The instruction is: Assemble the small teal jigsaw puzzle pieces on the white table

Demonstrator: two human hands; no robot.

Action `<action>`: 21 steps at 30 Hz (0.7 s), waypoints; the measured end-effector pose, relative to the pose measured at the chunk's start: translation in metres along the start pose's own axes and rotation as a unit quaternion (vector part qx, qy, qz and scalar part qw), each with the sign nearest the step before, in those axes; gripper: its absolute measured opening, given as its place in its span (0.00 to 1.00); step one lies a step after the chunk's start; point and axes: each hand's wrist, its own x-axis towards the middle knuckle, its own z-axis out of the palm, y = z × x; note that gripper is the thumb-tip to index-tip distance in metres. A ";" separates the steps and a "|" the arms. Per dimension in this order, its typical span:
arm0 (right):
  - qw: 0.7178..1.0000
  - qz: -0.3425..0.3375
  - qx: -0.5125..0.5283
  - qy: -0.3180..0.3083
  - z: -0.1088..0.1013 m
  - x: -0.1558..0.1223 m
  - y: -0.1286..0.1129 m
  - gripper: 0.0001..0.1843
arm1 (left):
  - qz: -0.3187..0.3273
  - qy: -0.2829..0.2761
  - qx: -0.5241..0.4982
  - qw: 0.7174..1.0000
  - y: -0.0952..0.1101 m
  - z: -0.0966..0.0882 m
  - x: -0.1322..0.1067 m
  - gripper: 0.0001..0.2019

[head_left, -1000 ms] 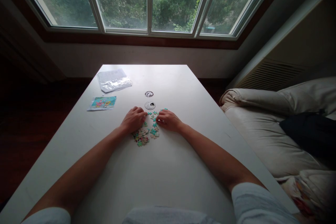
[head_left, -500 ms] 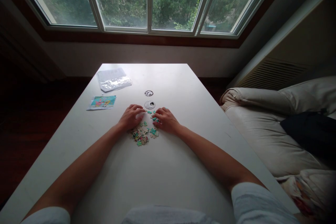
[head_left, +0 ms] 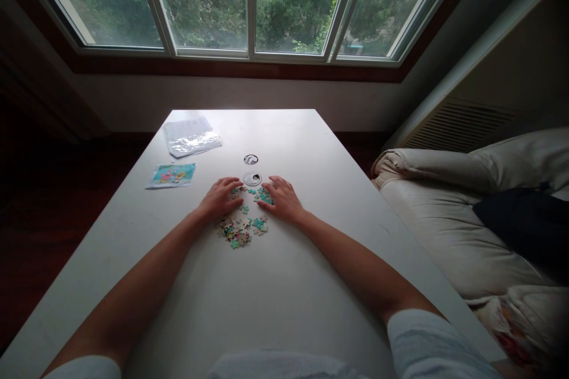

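Curving inward, left hand [head_left: 221, 196] and right hand [head_left: 283, 200] flank puzzle pieces [head_left: 265, 195].

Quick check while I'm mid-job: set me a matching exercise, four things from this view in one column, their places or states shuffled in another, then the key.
Things
1. Crinkled transparent plastic sleeve
2. Turquoise rectangular picture sheet
3. Larger heap of small multicoloured jigsaw pieces
4. Bare right hand

Places or states
A. Thumb and fingers apart, small blue-green pieces between them
B. Near the far left corner of the white table
C. Lower in the picture than the right hand
D. Left part of the table, just below the sleeve in view

Pairs: 1-B, 2-D, 3-C, 4-A
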 end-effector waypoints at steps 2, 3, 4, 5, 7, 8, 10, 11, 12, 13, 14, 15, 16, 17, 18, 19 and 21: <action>0.999 0.038 -0.011 -0.001 0.003 0.003 0.003 0.31 | -0.018 0.017 0.009 1.000 0.002 0.004 0.001 0.23; 0.999 0.052 -0.013 -0.002 0.004 0.004 0.005 0.30 | -0.023 0.023 0.012 0.999 0.002 0.005 0.002 0.22; 0.998 0.059 -0.014 -0.004 0.004 0.005 0.006 0.31 | -0.026 0.027 0.014 0.999 0.003 0.006 0.002 0.22; 0.998 0.060 -0.014 -0.008 0.004 0.005 0.007 0.33 | -0.027 0.027 0.013 0.999 0.003 0.006 0.002 0.21; 0.998 0.051 -0.015 -0.017 0.005 0.006 0.007 0.38 | -0.021 0.018 0.008 1.000 0.003 0.004 0.002 0.22; 0.999 0.045 -0.017 -0.024 0.005 0.006 0.005 0.40 | -0.013 0.009 0.005 1.000 0.003 0.002 0.002 0.22; 0.998 0.045 -0.025 -0.039 0.008 0.006 0.002 0.43 | 0.008 -0.015 0.002 1.000 0.002 -0.001 0.002 0.25; 0.997 0.052 -0.028 -0.045 0.009 0.006 0.001 0.43 | 0.019 -0.025 0.002 1.000 0.001 -0.001 0.002 0.26; 0.997 0.061 -0.031 -0.048 0.011 0.006 0.000 0.42 | 0.026 -0.030 0.002 0.999 0.000 -0.001 0.002 0.26; 0.996 0.070 -0.033 -0.049 0.012 0.006 -0.001 0.40 | 0.028 -0.031 0.003 0.999 0.000 -0.001 0.002 0.26; 0.995 0.077 -0.034 -0.046 0.013 0.006 -0.001 0.38 | 0.026 -0.028 0.004 0.999 -0.001 0.000 0.003 0.25; 0.995 0.082 -0.035 -0.040 0.013 0.007 -0.001 0.36 | 0.020 -0.022 0.006 1.000 -0.001 0.002 0.003 0.24; 0.995 0.084 -0.036 -0.035 0.013 0.007 0.000 0.35 | 0.013 -0.014 0.006 1.000 -0.002 0.004 0.004 0.24; 0.995 0.084 -0.037 -0.028 0.012 0.007 0.000 0.33 | 0.007 -0.007 0.005 1.000 -0.002 0.006 0.005 0.23; 0.996 0.084 -0.038 -0.023 0.011 0.007 0.002 0.32 | 0.002 0.000 0.000 1.000 -0.003 0.007 0.006 0.22; 0.996 0.082 -0.037 -0.020 0.009 0.007 0.003 0.32 | -0.002 0.007 -0.008 1.000 -0.003 0.008 0.007 0.22; 0.997 0.072 -0.029 -0.023 0.005 0.007 0.007 0.32 | -0.008 0.017 -0.036 0.999 -0.007 0.006 0.008 0.21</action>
